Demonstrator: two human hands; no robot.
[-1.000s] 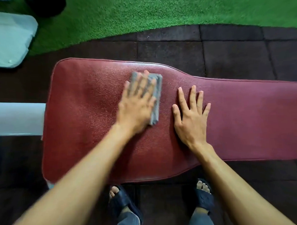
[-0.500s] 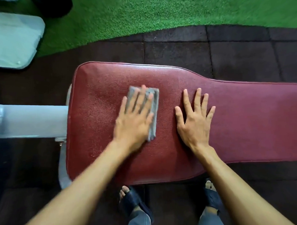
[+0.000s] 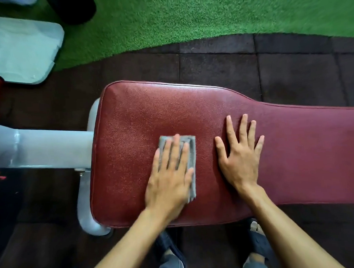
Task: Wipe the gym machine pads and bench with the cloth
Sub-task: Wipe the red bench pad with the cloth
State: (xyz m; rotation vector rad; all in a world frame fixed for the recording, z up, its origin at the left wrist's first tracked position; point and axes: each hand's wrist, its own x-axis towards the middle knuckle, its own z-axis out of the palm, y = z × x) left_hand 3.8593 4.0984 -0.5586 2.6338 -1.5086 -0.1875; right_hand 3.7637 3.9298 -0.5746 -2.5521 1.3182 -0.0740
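The cloth (image 3: 190, 153) lies flat on the wide end of the bench (image 3: 293, 160), most of it hidden under the left hand (image 3: 169, 180); only its far edge and its right side show, grey and folded into a rough rectangle with layered edges. The left hand presses it down with fingers spread and flat, palm on top, not pinching it. Just beside it, the right hand (image 3: 240, 157) rests bare on the pad, fingers splayed and holding nothing. The bench pad is dark red, grained like leather with piped edges, wide at the left and narrowing toward the right, where the frame edge cuts it off. A pale grey metal frame (image 3: 52, 150) runs out from under its left end, partly hidden by the pad. Below the near edge, sandalled feet (image 3: 258, 245) peek out, mostly covered by the forearms. Dark rubber floor tiles (image 3: 290, 73) surround the bench, with green turf (image 3: 188, 15) beyond. At upper left a light grey pad (image 3: 20, 51) is cut off.
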